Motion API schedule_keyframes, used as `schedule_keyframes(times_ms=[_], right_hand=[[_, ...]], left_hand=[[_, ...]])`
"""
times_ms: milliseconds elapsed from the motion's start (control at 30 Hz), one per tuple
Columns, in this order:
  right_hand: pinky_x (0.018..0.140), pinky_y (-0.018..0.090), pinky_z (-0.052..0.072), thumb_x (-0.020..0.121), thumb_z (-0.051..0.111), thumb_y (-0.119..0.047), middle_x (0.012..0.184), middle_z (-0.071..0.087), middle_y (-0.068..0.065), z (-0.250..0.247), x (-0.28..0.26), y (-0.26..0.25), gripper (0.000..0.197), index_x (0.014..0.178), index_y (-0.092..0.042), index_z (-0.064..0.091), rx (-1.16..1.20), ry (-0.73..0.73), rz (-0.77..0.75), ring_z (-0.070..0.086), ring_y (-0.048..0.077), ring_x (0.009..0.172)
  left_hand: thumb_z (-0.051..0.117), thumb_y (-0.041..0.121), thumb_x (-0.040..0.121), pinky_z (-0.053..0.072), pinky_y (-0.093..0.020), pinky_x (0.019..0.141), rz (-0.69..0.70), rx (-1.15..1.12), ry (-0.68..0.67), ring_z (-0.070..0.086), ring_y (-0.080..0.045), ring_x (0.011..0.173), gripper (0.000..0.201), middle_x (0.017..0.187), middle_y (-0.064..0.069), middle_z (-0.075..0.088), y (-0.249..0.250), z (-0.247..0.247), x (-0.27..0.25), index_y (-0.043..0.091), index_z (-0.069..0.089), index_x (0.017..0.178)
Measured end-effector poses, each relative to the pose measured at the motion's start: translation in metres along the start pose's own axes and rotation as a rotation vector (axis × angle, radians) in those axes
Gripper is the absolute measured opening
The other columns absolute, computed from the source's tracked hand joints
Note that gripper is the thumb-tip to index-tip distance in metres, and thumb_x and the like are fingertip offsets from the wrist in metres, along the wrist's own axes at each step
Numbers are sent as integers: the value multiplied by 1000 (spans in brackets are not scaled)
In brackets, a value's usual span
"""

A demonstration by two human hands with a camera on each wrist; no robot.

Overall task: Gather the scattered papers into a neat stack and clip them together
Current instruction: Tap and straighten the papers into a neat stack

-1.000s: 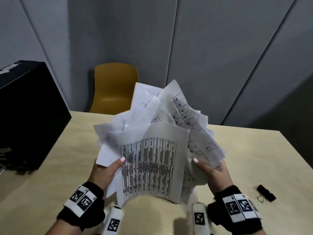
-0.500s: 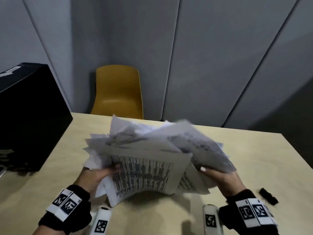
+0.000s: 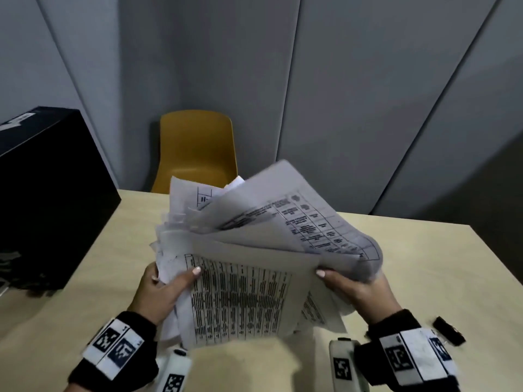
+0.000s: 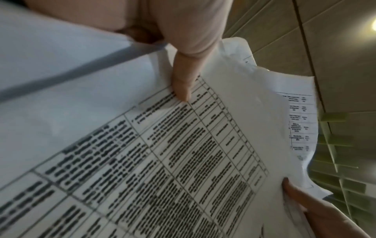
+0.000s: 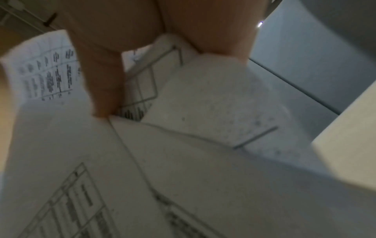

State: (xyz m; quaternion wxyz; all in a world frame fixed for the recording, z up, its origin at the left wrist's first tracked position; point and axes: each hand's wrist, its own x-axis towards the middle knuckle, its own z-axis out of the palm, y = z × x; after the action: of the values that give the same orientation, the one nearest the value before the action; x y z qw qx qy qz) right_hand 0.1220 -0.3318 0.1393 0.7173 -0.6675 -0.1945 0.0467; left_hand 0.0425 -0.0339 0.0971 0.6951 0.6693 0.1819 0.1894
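Observation:
A loose, uneven bundle of printed papers is held up over the wooden table, with sheets fanning out at different angles. My left hand grips the bundle's left edge, thumb on the front sheet of dense tables. My right hand grips the right edge, thumb on top, with a curled sheet arching over it. The right wrist view shows my thumb pressed on overlapping sheets. A black binder clip lies on the table right of my right wrist.
A large black box stands on the table's left side. A mustard-yellow chair sits behind the far edge, against grey wall panels. Bare tabletop lies right of the papers up to the table's right edge.
The bundle dropped and flattened half a second ago, then tilted back up now. The sheets have shifted and a top sheet curls over to the right. Both hands keep their grip.

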Motion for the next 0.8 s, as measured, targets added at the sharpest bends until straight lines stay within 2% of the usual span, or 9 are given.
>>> schedule_keyframes(times_ms=[100,167,233,300,367,433,533,667,800], right_hand=[[56,5,48,70,68,6,59,70,-20,-5,1,-2,21,83,-10,74,-52,78,42,64,-9,60],[57,2,45,67,71,-10,59,68,-26,-8,-2,-4,19,77,-26,72,-61,103,13,62,-14,61],[63,4,48,60,80,-23,68,72,-21,-5,-4,-8,16,73,-32,75,-19,47,-14,66,-9,70],[67,10,51,40,90,-37,79,75,-13,-6,-5,-2,63,96,-14,72,17,-36,28,69,-1,77],[73,11,51,45,90,-14,86,74,-16,3,-1,2,68,107,-10,63,-70,-84,9,67,-2,82],[73,10,50,58,79,12,84,73,-21,15,3,3,54,96,-25,70,-136,-70,-65,66,-5,80],[70,12,51,65,74,11,74,71,-24,22,7,-2,55,78,-43,73,-141,60,-180,65,-6,72],[60,9,50,35,88,-2,67,71,-20,10,3,-18,61,85,-31,72,52,50,-160,63,-7,62],[72,6,47,51,78,12,86,71,-27,11,-3,-5,87,121,-27,44,-101,-41,-71,63,-10,78]], left_hand=[[79,11,68,53,-17,55,39,-62,7,68,-10,64,21,67,2,74,2,-3,-1,8,65,84],[86,23,50,55,-19,60,50,-115,-88,70,-12,72,47,77,1,76,4,-6,-2,11,66,91],[86,15,51,57,-25,64,24,-185,-154,71,-17,79,53,88,-4,76,3,-10,-1,15,64,100],[88,20,49,57,-29,62,-30,-177,-125,71,-23,79,61,89,-8,75,2,-7,-1,12,63,103],[86,21,55,56,-29,57,-66,-118,-70,70,-27,74,57,83,-11,74,3,1,-1,4,62,104],[71,4,75,55,-21,52,-62,-102,-43,69,-20,71,19,70,-3,74,9,14,-1,5,64,93],[67,0,78,53,-18,62,48,-47,-23,68,-4,72,18,68,11,74,16,20,4,14,64,88],[88,30,43,55,-35,81,73,-123,-23,69,-24,95,77,94,-3,75,15,3,17,6,62,112],[90,51,17,58,-22,67,50,-134,-61,64,-28,89,122,102,-16,68,6,-1,17,-2,52,119]])
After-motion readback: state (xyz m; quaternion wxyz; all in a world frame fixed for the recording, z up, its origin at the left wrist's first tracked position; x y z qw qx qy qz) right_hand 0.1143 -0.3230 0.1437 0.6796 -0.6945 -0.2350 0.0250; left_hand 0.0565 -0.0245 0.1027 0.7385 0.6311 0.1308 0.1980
